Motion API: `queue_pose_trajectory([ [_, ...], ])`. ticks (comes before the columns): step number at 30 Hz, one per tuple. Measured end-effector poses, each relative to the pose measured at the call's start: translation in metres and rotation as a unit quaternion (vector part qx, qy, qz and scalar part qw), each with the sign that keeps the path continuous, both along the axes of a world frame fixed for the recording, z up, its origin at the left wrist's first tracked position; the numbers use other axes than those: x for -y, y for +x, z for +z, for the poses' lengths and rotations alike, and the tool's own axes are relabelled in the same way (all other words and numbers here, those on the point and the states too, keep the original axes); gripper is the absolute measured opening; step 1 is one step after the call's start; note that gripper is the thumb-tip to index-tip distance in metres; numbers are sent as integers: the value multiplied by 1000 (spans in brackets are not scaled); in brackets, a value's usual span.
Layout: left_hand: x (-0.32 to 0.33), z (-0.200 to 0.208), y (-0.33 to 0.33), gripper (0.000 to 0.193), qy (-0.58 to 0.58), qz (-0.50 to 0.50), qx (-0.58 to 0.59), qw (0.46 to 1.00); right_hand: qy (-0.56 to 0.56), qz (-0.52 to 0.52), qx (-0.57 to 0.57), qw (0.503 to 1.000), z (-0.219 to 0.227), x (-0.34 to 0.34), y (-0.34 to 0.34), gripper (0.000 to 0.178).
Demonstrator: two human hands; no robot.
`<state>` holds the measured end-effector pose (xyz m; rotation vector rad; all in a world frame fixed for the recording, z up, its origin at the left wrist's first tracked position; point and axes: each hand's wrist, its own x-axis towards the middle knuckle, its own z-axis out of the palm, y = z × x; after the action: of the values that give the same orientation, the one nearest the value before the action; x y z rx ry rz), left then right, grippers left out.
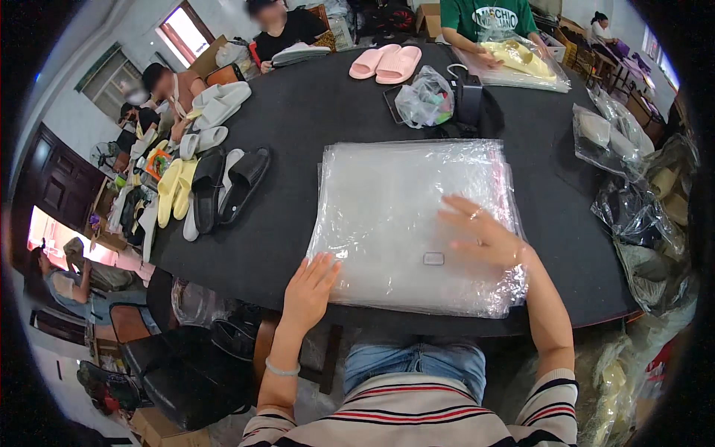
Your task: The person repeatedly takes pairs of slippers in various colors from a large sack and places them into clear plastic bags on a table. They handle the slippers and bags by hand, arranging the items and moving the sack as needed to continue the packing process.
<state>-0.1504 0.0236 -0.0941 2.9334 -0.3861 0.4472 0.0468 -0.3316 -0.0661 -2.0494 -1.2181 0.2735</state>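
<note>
A stack of clear plastic bags (380, 201) lies flat on the black table in front of me, with a pinkish strip along its right edge. My left hand (311, 289) rests flat at the stack's near left corner, fingers stretched out and holding nothing. Over the right part of the stack is my right hand (482, 232), fingers spread and partly blurred; nothing shows in its grasp. Whether it touches the top bag I cannot tell. Close to its wrist, a small rounded rectangular mark (433, 258) shows on the bags.
Black slides (231, 182), yellow slides (176, 190) and grey slides stand to the left on the table (298, 112). Pink slides (386, 63) and a crumpled clear bag (424, 100) are at the back. Bagged footwear (640, 194) lines the right edge. Across the table, a person in green handles bagged yellow slides (518, 59).
</note>
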Motion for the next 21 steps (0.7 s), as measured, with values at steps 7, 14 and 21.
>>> queue_pose_trajectory([
  [7,5,-6,-7,51,-13,15,-71,997,-200,-137,168,956,-27,15,15,68],
  [14,-1,47,23,47,4,-22,-109,994,-109,-128,85,982,-42,30,34,66],
  [21,68,66,111,59,8,-123,-102,987,13,-80,76,994,-54,33,52,54],
])
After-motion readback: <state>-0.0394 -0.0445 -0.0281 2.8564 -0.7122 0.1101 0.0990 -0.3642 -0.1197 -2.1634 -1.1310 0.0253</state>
